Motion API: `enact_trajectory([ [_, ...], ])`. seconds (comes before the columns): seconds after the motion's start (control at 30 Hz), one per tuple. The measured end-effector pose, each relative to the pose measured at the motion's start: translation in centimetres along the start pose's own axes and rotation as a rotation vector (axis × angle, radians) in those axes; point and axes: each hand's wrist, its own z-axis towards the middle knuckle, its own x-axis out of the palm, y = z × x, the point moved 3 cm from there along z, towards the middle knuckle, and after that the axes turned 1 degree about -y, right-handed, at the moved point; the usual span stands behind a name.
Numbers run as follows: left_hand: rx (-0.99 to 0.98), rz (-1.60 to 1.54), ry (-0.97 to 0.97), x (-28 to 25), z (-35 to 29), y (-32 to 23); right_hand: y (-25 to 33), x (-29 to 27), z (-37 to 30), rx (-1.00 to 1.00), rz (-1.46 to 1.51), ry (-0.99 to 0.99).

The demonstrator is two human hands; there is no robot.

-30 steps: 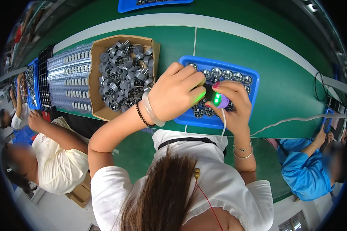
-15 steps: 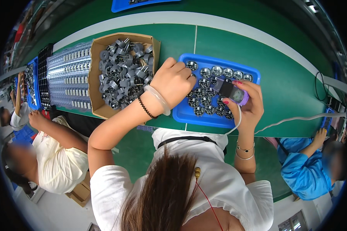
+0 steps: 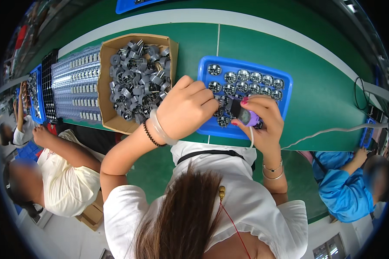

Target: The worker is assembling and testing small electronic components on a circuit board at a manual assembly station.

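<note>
My right hand [image 3: 266, 118] is closed round a small purple-and-black handheld device [image 3: 248, 116] with a white cable. Its dark end points left, over round metallic parts [image 3: 243, 75] lying in rows in a blue tray [image 3: 285, 93]. At the tray's left side, my left hand [image 3: 190, 108] has its fingers curled together beside the parts, close to the device's dark end. What those fingers pinch, if anything, is hidden behind the hand.
To the left stands a cardboard box [image 3: 173, 58] full of grey round parts with metal pins. Beyond it lie clear plastic trays [image 3: 65, 82] with small pieces in rows. A pale cable [image 3: 328, 131] runs across the green table at right. Co-workers sit on both sides.
My left hand has moved down toward the near left of the blue tray. My right hand has brought the device left and nearer, uncovering parts on the right.
</note>
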Motion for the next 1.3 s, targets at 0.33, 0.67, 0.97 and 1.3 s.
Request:
enact_trajectory([
  [0.33, -0.047, -0.054, -0.144, 0.3, 0.0, -0.9, 0.4, 0.7, 0.0, -0.033, 0.043, -0.03],
  [0.67, -0.084, 0.025, -0.075, 2.0, -1.1, -0.4, -1.2, -0.7, -2.3, 0.109, 0.08, -0.171],
  [0.97, -0.133, 0.108, -0.049, 2.8, -1.0, -0.4, -1.1, -1.6, -2.7, 0.103, 0.101, -0.17],
  [1.3, -0.03, 0.032, -0.032, 3.0, -2.0, -2.5, 0.5, -1.7, -2.5, 0.038, -0.008, 0.005],
])
